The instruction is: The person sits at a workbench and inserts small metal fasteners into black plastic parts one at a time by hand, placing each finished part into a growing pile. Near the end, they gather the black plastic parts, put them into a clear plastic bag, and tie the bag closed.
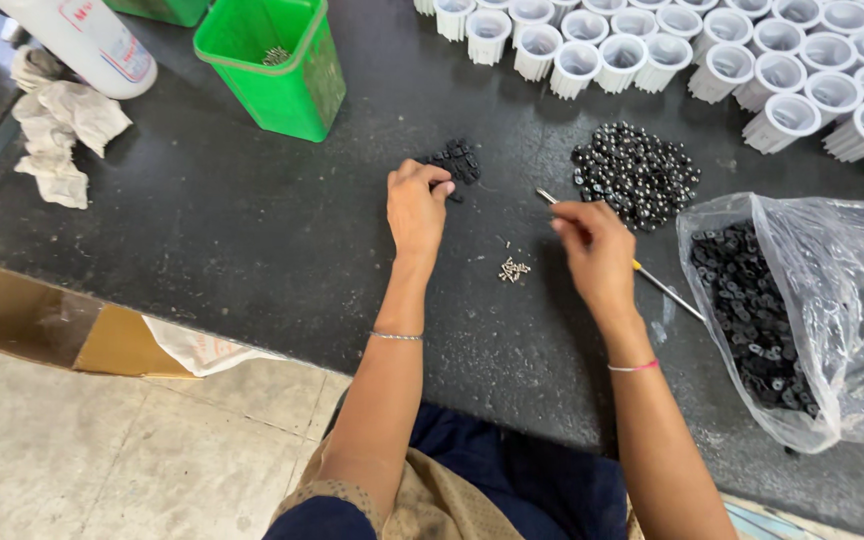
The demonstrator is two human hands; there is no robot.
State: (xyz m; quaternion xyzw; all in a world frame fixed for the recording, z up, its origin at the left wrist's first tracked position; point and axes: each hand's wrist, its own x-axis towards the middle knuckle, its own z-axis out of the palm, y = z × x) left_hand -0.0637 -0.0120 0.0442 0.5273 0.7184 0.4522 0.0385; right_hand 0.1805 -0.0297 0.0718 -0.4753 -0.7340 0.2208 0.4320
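Head view: worktop (252,230) is dark and speckled, its near edge running from the left down to the lower right.
Left hand (416,207): fingers curled narrow, their tips touching the small heap of black square parts (457,160) near the middle of the worktop; whether a part is pinched I cannot tell.
Right hand (597,250): closed around a thin screwdriver (652,280), its metal tip poking out up-left of the fingers and its yellow-banded shaft trailing toward the right edge.
Screws (513,268): a little cluster of pale ones lying between the two hands, just off the left wrist.
Black beads (637,175): a round shiny pile just beyond the right hand, well apart from the square parts.
Plastic bag (802,310): clear, open, at the right edge, full of black parts.
White cups (752,60): ribbed, upright, packed in rows along the far edge and far right corner.
Green bin (272,65): toward the far left, small metal bits inside.
Rag (57,125): crumpled, pale, at the left edge beside a white cylinder (87,40).
Cardboard (62,330): on the floor below the near edge.
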